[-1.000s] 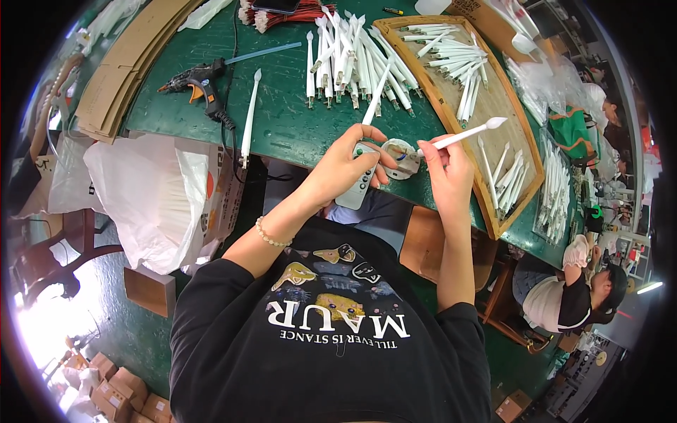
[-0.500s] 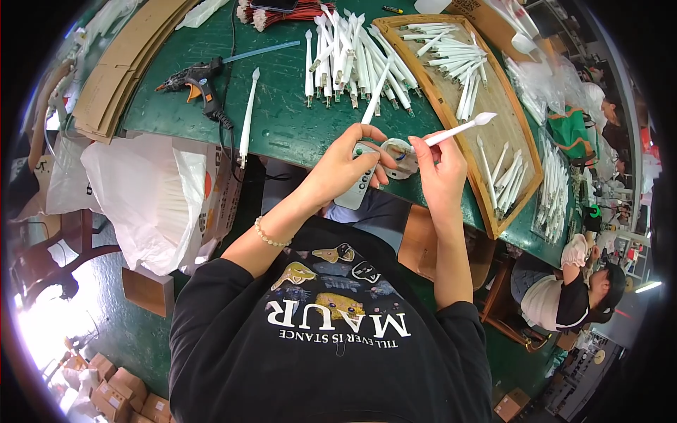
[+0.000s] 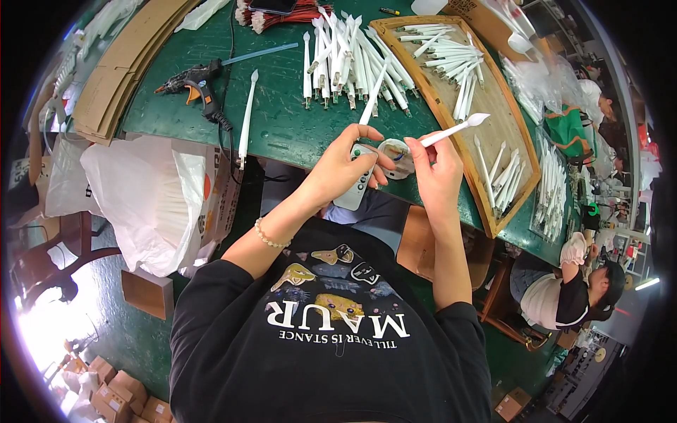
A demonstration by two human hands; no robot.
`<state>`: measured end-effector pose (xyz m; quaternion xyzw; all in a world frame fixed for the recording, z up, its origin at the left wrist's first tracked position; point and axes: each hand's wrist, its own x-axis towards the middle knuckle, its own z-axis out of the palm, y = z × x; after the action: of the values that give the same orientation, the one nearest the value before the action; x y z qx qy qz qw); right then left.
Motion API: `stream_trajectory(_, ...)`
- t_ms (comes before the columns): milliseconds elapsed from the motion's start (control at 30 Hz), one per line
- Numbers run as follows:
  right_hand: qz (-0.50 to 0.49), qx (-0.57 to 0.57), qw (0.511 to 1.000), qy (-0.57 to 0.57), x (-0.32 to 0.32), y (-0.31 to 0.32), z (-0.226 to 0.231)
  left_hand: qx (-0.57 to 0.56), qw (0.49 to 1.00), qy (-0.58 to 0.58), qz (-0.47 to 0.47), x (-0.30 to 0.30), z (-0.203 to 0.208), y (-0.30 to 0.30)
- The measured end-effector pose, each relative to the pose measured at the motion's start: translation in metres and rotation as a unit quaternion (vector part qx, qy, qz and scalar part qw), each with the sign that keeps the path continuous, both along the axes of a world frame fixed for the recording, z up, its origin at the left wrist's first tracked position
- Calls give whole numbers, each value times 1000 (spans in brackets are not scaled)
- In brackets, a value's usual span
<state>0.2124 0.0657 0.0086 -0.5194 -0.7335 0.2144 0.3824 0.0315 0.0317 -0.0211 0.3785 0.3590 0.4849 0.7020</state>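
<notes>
My left hand is closed around a grey remote control with round buttons, the thumb over its upper end. Between thumb and fingers my right hand grips a white LED taper candle, its flame-shaped tip pointing right and away. Just beyond both hands, at the table's near edge, sits a round whitish piece with wires in it. Another white candle slants up from behind my left fingers; whether they touch it I cannot tell. Farther back lies a pile of similar candles.
A wooden-framed tray with more candles stands at right. On the left are a glue gun, a lone candle and stacked cardboard. A box lined with white plastic stands by the table. Another person sits at far right.
My right hand and the candle have shifted very slightly left. My left hand keeps its hold on the remote control, almost unmoved.
</notes>
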Motion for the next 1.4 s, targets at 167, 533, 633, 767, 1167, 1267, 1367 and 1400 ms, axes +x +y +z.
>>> stream_trajectory(167,2,4,1000,-7,-1,-1,1,3,1000,1,-1,0,-1,0)
stream_trajectory(533,-2,5,1000,-7,-2,-2,2,5,1000,12,6,2,1,-1)
stream_trajectory(633,-1,2,1000,-9,0,-2,2,14,1000,16,4,2,2,-1)
stream_trajectory(767,-32,-46,996,62,17,4,2,12,1000,7,-3,-2,-1,1)
stream_trajectory(1167,-279,132,846,-435,219,3,16,14,999,-2,-28,-1,4,2)
stream_trajectory(1267,-167,137,928,-305,170,5,24,18,999,-8,-26,0,0,3)
stream_trajectory(1367,-49,117,937,-325,164,22,8,22,999,7,-31,0,0,4)
stream_trajectory(1400,-57,119,937,-323,167,27,7,22,999,6,-27,1,1,4)
